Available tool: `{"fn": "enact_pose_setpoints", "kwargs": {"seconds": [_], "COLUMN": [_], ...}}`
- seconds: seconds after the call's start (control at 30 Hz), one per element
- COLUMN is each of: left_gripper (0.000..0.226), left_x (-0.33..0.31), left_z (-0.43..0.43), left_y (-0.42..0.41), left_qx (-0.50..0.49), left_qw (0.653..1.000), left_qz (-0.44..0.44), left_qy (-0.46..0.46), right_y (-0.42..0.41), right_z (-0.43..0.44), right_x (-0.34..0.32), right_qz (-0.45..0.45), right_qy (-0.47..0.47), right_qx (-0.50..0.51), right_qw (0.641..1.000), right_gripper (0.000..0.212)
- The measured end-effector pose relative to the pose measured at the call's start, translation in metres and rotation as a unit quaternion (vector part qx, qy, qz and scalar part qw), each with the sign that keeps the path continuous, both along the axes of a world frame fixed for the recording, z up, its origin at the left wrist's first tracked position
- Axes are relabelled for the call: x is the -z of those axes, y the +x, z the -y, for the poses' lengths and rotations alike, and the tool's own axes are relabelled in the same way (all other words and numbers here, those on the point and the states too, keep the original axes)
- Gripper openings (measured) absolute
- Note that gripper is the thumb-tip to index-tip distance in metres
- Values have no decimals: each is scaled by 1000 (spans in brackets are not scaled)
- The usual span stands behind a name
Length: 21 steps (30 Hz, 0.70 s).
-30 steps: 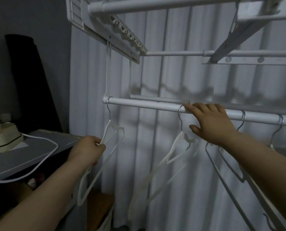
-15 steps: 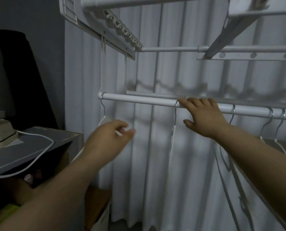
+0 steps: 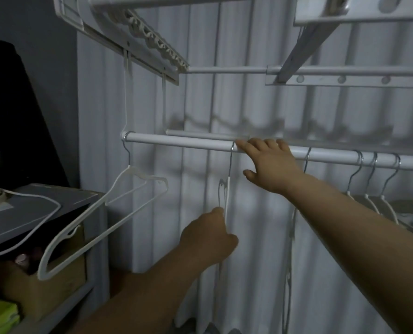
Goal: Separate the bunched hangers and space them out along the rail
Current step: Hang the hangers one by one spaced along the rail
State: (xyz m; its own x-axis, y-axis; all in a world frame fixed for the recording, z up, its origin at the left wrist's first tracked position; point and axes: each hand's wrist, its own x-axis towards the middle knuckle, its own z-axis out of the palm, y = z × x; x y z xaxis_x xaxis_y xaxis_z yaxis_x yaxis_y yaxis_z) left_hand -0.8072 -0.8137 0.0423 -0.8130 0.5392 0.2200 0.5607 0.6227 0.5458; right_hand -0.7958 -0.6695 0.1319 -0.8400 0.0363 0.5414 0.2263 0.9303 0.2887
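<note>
Hanging at the far left end of the rail (image 3: 181, 143), the first hanger (image 3: 99, 213) is sitting alone. Next along, you are gripping the second hanger (image 3: 227, 196) low on its thin white frame with your left hand (image 3: 210, 235), fingers curled round it, its metal hook over the rail just beside your right hand (image 3: 270, 162). That hand is lying flat on the rail, fingers straight, holding nothing. Further right, the bunched hangers (image 3: 374, 174) are crowding together. These are looking light and springy, wire-thin, likely to swing and tangle; their hooks should be sliding easily on the smooth tube. Taking each near the neck, just under the hook, is probably giving you the best control.
</note>
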Motion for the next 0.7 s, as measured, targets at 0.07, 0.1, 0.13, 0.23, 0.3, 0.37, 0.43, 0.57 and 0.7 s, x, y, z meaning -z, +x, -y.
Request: {"fn": "enact_pose_setpoints", "kwargs": {"seconds": [0.07, 0.1, 0.13, 0.23, 0.3, 0.37, 0.43, 0.57, 0.7], "left_gripper": [30, 26, 25, 26, 27, 29, 28, 25, 28], "left_x": [2, 3, 3, 4, 4, 3, 2, 0, -4], "left_z": [6, 11, 16, 32, 44, 58, 72, 95, 104], "left_y": [-8, -12, -16, -27, -37, -47, -57, -67, -69], "left_qx": [-23, -42, -62, -97, -120, -141, -160, -190, -178], "left_qw": [999, 998, 996, 992, 989, 987, 985, 980, 981], "left_qz": [-12, -32, -51, -73, -73, -67, -64, -60, -68], "left_qy": [25, 30, 33, 36, 36, 28, 22, 25, 33], "right_y": [1, 1, 1, 1, 0, 1, 3, 6, 8], "right_z": [-2, -3, -3, -4, -4, -4, -4, -4, -5], "right_x": [0, 0, 0, 1, 1, 1, 1, 1, 1], "right_qz": [-1, -1, -2, -5, -7, -8, -7, -3, -1], "right_qy": [3, 3, 2, -3, -3, -2, -6, -12, -15], "right_qx": [-4, -5, -6, -6, -4, -1, 2, 6, 9], "right_qw": [1000, 1000, 1000, 1000, 1000, 1000, 1000, 1000, 1000], "right_gripper": [68, 68, 67, 68, 68, 68, 68, 68, 68]}}
